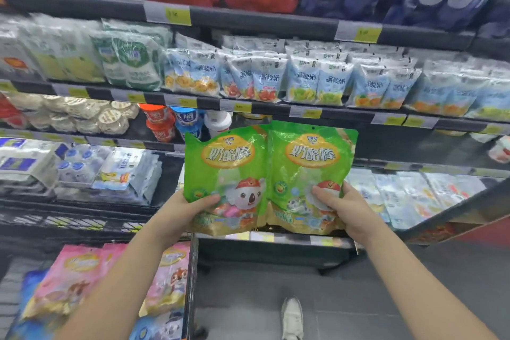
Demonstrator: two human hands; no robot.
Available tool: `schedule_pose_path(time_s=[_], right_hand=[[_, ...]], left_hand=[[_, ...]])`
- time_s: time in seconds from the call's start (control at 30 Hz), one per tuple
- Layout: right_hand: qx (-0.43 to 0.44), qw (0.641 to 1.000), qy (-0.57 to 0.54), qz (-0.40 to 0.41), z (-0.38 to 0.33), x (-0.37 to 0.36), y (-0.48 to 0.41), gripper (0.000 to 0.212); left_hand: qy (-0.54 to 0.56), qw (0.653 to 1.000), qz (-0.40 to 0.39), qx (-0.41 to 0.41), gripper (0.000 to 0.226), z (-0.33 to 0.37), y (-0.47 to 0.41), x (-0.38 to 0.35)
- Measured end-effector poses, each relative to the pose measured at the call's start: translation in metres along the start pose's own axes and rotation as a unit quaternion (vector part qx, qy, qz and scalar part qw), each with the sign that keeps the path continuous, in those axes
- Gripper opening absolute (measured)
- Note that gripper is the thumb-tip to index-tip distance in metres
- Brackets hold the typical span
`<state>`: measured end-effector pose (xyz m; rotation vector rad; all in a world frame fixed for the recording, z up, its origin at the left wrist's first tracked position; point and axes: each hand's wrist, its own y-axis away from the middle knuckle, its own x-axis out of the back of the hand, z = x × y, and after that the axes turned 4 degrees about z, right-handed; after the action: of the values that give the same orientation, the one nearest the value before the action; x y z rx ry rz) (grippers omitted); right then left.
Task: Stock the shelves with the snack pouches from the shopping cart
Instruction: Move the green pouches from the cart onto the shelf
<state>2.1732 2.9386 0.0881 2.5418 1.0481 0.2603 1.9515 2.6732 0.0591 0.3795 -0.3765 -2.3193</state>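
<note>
"Black shelving (262, 21) is filling the whole upper frame, and most of its rows are looking packed. Where are these two going?"

"I'm guessing at the darker stretch right of centre, though I can't be sure. The shopping cart (190, 284) is sitting at lower left, with pink pouches (82, 279) lying in it."

"And the two in the middle of the frame?"

"The left green pouch (226, 163) and the right green pouch (309, 157) are standing upright in the air in front of the shelves, with their inner edges overlapping. That's worrying me: sliding one in could drag the other along."

"Is the grip looking secure?"

"Not very. The left hand (190, 201) is pinching its pouch low at the outer corner, and the right hand (342, 201) is doing the same on its side. With the tall tops unsupported, I'm expecting them to flop forward."

"Anything behind them?"

"Small cups (162, 124) are standing just left of the pouch tops. A swinging top could be knocking those over. Each thumb (209, 199) is pressing on glossy film, so slipping is likely too."
</note>
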Motion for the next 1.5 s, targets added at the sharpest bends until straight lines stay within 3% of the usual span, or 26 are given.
schedule_pose_path(time_s=[0.13,0.23,0.33,0.4,0.5,0.6,0.8,0.93,1.1,1.2,1.5], right_hand=[[-0.017,0.999,-0.001,-0.044,-0.005,0.011,-0.033,0.038],[-0.026,0.998,0.017,-0.060,-0.012,0.023,-0.064,0.044],[-0.029,0.996,0.027,-0.079,-0.019,0.035,-0.093,0.043],[-0.037,0.995,0.021,-0.087,-0.021,0.039,-0.107,0.042],[-0.047,0.995,0.020,-0.090,-0.019,0.042,-0.124,0.045],[-0.052,0.995,0.027,-0.084,-0.014,0.043,-0.141,0.046],[-0.041,0.996,0.031,-0.073,0.014,0.033,-0.184,0.037],[-0.004,0.997,0.035,-0.062,0.046,0.026,-0.224,0.038],[0.069,0.996,0.016,-0.058,0.092,0.020,-0.279,0.046],[0.111,0.993,-0.009,-0.043,0.112,0.015,-0.307,0.049],[0.268,0.961,-0.050,-0.040,0.141,0.003,-0.356,0.014]], left_hand=[[0.019,0.999,0.040,-0.008,0.060,-0.002,-0.012,-0.016],[0.045,0.996,0.079,-0.002,0.032,0.001,-0.024,-0.037],[0.045,0.993,0.109,0.010,0.028,0.002,-0.039,-0.053],[0.039,0.993,0.116,0.001,0.040,0.002,-0.050,-0.059],[0.012,0.992,0.126,-0.008,0.083,0.003,-0.065,-0.063],[0.002,0.991,0.135,-0.018,0.093,0.001,-0.082,-0.063],[0.039,0.989,0.137,-0.037,0.082,-0.021,-0.128,-0.047],[0.055,0.988,0.136,-0.043,0.040,-0.055,-0.173,-0.033],[0.054,0.987,0.122,-0.084,0.030,-0.093,-0.228,-0.015],[0.042,0.985,0.111,-0.129,0.036,-0.110,-0.262,-0.005],[-0.047,0.964,0.074,-0.253,0.019,-0.130,-0.313,0.009]])
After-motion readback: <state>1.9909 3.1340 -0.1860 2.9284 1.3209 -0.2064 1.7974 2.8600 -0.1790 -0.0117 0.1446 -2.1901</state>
